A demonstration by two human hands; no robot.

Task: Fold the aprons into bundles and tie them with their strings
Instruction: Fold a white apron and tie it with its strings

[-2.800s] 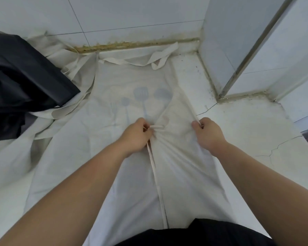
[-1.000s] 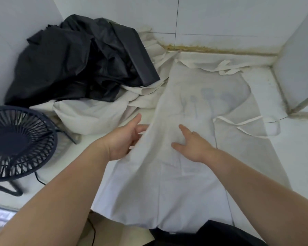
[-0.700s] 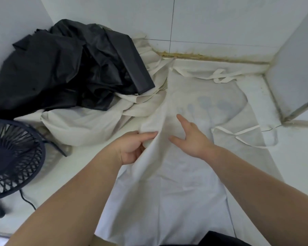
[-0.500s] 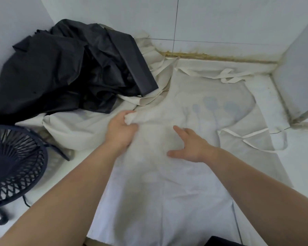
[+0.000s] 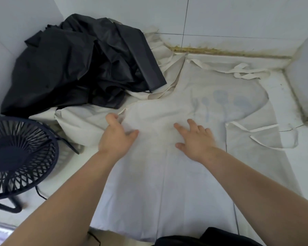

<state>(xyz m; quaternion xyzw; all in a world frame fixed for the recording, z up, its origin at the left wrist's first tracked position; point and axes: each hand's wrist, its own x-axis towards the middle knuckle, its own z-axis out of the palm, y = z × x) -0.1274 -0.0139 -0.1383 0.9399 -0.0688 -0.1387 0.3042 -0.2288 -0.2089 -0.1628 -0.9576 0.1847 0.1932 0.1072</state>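
Both grips released: left hand (image 5: 116,138) and right hand (image 5: 196,140) press flat on the utensil-printed apron (image 5: 169,196).

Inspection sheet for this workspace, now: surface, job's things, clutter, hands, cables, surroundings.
Surface: white floor, cracked at the right.
Job's things: cream apron spread flat, not yet bundled, faint utensil print showing; waist string loose in a loop at its right; neck strap at the far edge; more cream aprons heaped at the left.
Clutter: black fabric pile lying on that heap; dark fan at the left.
Hands: left hand rests on the apron's left edge; right hand presses flat on it, fingers spread.
Cables: thin dark cable by the fan.
Surroundings: white tiled walls; stained joint at the wall's foot.
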